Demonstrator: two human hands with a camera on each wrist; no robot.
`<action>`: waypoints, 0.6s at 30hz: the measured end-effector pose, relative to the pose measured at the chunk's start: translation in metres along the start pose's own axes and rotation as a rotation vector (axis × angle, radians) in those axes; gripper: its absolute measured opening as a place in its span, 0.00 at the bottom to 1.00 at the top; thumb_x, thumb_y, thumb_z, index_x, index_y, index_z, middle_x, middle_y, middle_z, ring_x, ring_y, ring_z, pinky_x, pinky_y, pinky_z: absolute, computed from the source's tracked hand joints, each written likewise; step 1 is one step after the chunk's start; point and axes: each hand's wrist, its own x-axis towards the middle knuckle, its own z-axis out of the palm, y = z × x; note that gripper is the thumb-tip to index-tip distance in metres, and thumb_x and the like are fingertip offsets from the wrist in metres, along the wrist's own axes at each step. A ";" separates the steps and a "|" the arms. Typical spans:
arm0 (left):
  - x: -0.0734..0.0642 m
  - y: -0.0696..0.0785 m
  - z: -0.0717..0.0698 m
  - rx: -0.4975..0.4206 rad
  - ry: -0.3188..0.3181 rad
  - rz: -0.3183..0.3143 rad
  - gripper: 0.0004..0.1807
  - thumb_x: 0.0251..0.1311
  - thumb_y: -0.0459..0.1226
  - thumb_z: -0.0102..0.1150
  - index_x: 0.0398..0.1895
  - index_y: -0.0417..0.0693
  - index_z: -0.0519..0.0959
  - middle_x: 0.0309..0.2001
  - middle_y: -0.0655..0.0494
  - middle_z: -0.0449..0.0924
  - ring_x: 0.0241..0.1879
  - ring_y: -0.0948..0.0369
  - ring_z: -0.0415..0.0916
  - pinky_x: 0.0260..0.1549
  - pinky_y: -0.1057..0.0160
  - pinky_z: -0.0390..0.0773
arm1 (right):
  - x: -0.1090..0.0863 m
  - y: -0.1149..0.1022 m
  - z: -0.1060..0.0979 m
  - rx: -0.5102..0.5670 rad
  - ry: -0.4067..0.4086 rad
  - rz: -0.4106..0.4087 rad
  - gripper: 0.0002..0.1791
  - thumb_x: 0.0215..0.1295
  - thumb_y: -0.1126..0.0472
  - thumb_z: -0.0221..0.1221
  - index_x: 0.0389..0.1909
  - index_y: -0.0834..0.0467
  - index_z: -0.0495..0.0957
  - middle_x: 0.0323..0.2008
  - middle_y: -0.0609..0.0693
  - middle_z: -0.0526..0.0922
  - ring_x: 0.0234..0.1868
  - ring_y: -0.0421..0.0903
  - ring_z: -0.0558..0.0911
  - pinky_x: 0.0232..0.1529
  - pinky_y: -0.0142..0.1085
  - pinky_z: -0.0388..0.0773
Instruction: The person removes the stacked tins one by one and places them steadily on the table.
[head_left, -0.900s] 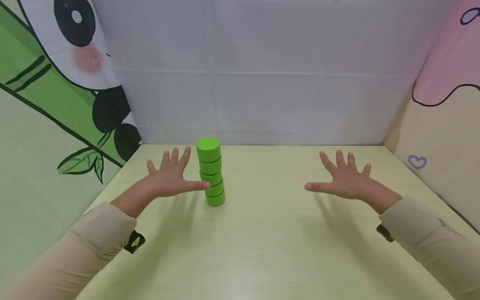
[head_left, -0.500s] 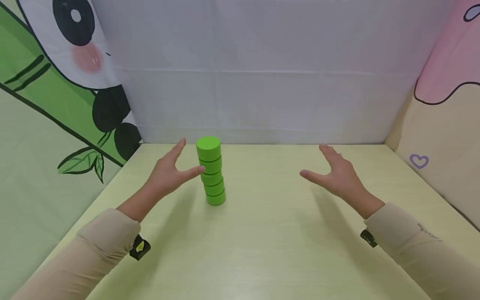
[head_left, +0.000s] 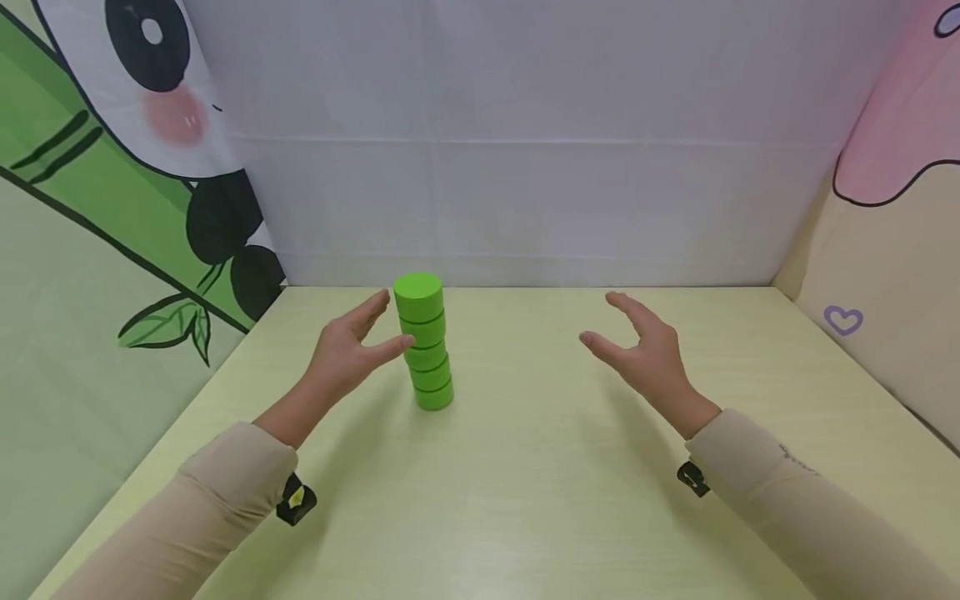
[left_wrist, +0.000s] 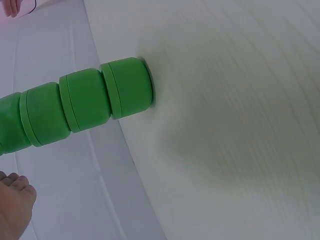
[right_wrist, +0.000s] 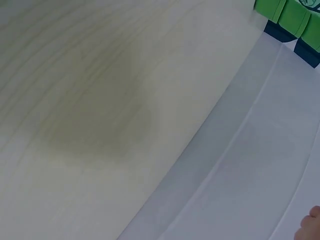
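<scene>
A column of several bright green round blocks (head_left: pixel 420 302) stands upright on the pale wooden table (head_left: pixel 517 500), left of the middle. Just to its left is my left hand (head_left: pixel 339 358), thumb and fingers spread apart with nothing between them. The thumb tip overlaps the column in the head view, and the left wrist view shows the green blocks (left_wrist: pixel 85 99) apart from the hand (left_wrist: pixel 16 202). Well to the right, my right hand (head_left: pixel 654 357) hovers over the table, holding nothing. Only some of its fingers (right_wrist: pixel 309 226) show in the right wrist view.
A white cloth wall (head_left: pixel 525 200) rises behind the table's far edge. Printed cloths flank it, with a green and black drawing (head_left: pixel 142 217) at left and a pink and beige one (head_left: pixel 892 242) at right. Both sleeves carry a dark band or device near the cuff.
My right hand has moved left, toward the column. The left hand has tilted and come slightly right, and the spread fingers of both hands have drawn together. The column stays standing.
</scene>
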 end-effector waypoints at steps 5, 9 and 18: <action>-0.001 -0.003 0.003 -0.056 0.010 -0.019 0.45 0.53 0.51 0.64 0.71 0.51 0.54 0.70 0.53 0.55 0.69 0.54 0.54 0.65 0.51 0.60 | 0.001 0.000 0.015 0.038 0.061 -0.045 0.35 0.55 0.50 0.64 0.63 0.58 0.68 0.64 0.54 0.68 0.67 0.51 0.63 0.65 0.51 0.61; -0.001 -0.005 0.005 -0.093 0.048 0.006 0.42 0.53 0.50 0.64 0.69 0.49 0.58 0.68 0.52 0.59 0.67 0.55 0.58 0.63 0.53 0.64 | 0.002 -0.002 0.022 0.054 0.087 -0.082 0.32 0.55 0.53 0.64 0.61 0.58 0.69 0.62 0.54 0.70 0.65 0.52 0.66 0.65 0.51 0.62; 0.000 -0.009 0.008 -0.150 0.111 0.053 0.37 0.54 0.46 0.65 0.66 0.43 0.64 0.64 0.48 0.66 0.63 0.54 0.65 0.61 0.56 0.67 | 0.006 -0.011 0.038 0.130 0.115 -0.114 0.30 0.55 0.54 0.65 0.59 0.57 0.72 0.59 0.52 0.74 0.63 0.48 0.70 0.62 0.47 0.68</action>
